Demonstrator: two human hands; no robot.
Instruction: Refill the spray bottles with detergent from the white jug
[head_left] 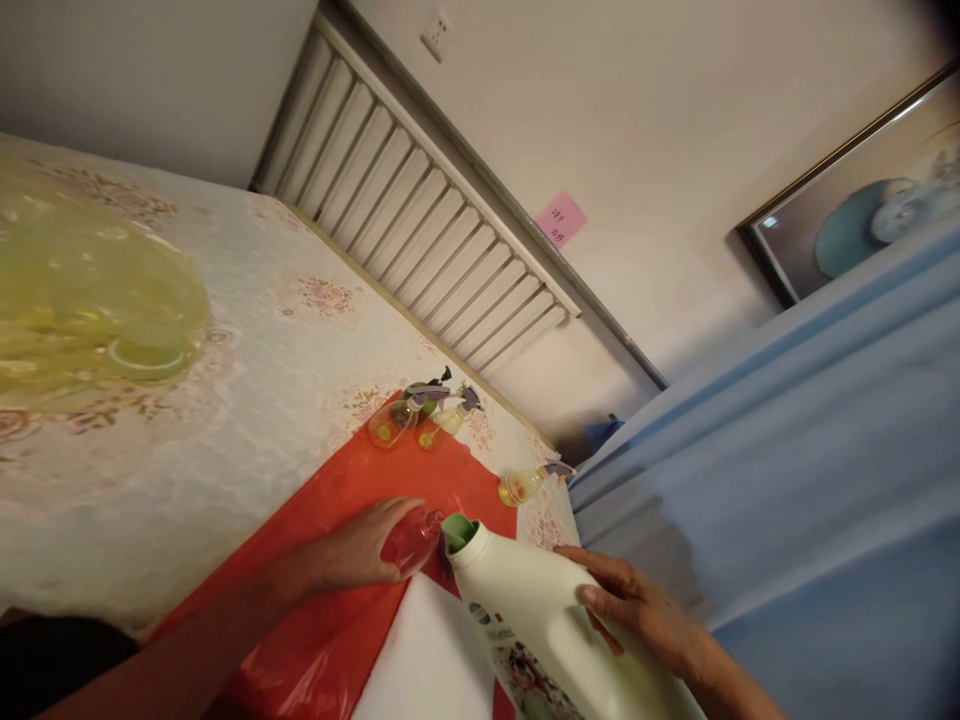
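Tabletop (255, 480), flowered: carries the whole layout within reach. Red sheet (457, 485), laid over the near part: probably meant to catch drips and protect the flowered surface. Yellow see-through object (90, 300), far left: well apart from both hands, leaving the working area free; exact kind unclear. White jug (525, 585), right of the small bottle: tilted, with green mouth (456, 532) turned toward the bottle's neck. White block (427, 655), partly hidden behind the jug: purpose not evident. Right hand (645, 610): gripping the jug at its handle, apparently to bear the weight and control the tilt. Left hand (364, 545): closed around the small bottle's body, seemingly to steady it and keep the neck uncovered. Three spray bottles (525, 487), by the sheet's far edge: upright, two close together, one apart to the right; likely set back to avoid knocks. Small bottle (411, 545), clear, tinged red: held roughly upright above the sheet, neck just beside the jug's mouth. Contact between the two: cannot tell. Liquid stream: none visible.
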